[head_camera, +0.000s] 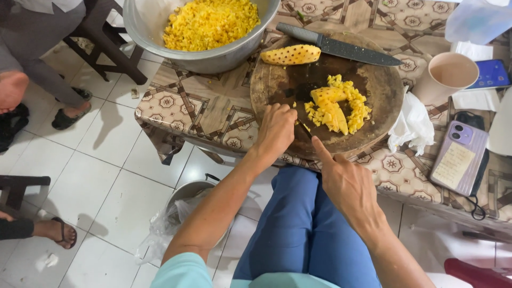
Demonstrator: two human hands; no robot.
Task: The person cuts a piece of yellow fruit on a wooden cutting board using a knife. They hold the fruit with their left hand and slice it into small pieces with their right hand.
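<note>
**Hands at the cutting board, pineapple under a small blade**

Left hand (pixel 276 128) curled at the near edge of the round wooden cutting board (pixel 277 85), fingers (pixel 269 112) folded in tight, apparently closed around the handle of a small knife (pixel 304 129) — only a short dark stretch of blade showing past the fist, pointing away to the right, toward the fruit. Right hand (pixel 346 184) just beside it, forefinger stretched straight out and tipped near the blade, other fingers loosely bent; nothing clearly held there, grip hard to tell.

Beyond the blade, a peeled pineapple wedge (pixel 329 106) lying on the board amid small yellow chunks (pixel 358 109), long axis running from upper left down to lower right. Second pineapple piece (pixel 292 54) at the far rim of the board, long axis nearly level, pointed end toward the left. Large knife (pixel 341 48) behind it, handle at upper left, blade slanting down to the right.

Metal bowl (pixel 213 58) heaped with chopped yellow fruit at the far left of the bench (pixel 213 109), covered in a patterned brown cloth. To the right of the board — a crumpled white tissue (pixel 412 125), a pinkish cup (pixel 447 74), a lilac phone (pixel 458 157) lying flat with a pale rectangular note on its back, and a second phone (pixel 492 73) with a blue screen resting on white paper.

Below the bench, a bin (pixel 186 202) lined with clear plastic on the tiled floor; other people's sandalled feet at far left.
</note>
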